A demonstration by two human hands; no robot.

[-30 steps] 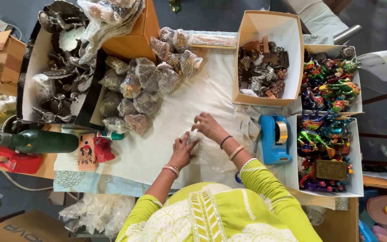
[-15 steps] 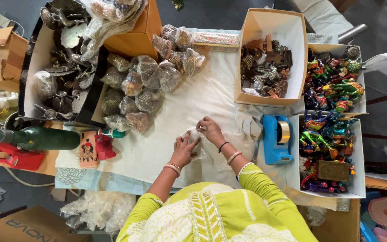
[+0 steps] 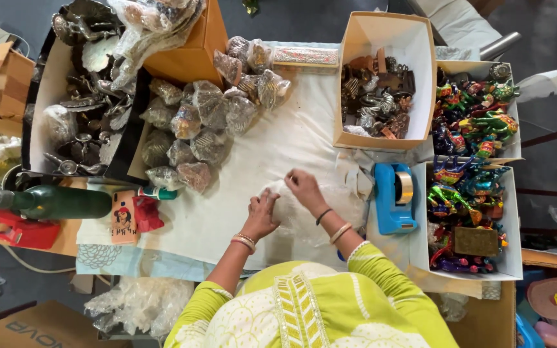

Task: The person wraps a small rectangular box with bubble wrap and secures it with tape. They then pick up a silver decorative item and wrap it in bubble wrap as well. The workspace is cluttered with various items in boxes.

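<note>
Left hand (image 3: 262,216) and right hand (image 3: 304,189) both pinch clear plastic wrap (image 3: 298,222) at near edge of white cloth (image 3: 278,142); blue tape dispenser (image 3: 393,198) just right.

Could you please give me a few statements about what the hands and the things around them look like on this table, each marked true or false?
1. Both the left hand and the right hand rest on a clear plastic wrap on the white cloth. True.
2. The blue tape dispenser lies left of the hands. False: it lies to their right.
3. The green bottle stands upright. False: it lies on its side.
4. Painted colourful figurines fill the white boxes on the right. True.
</note>
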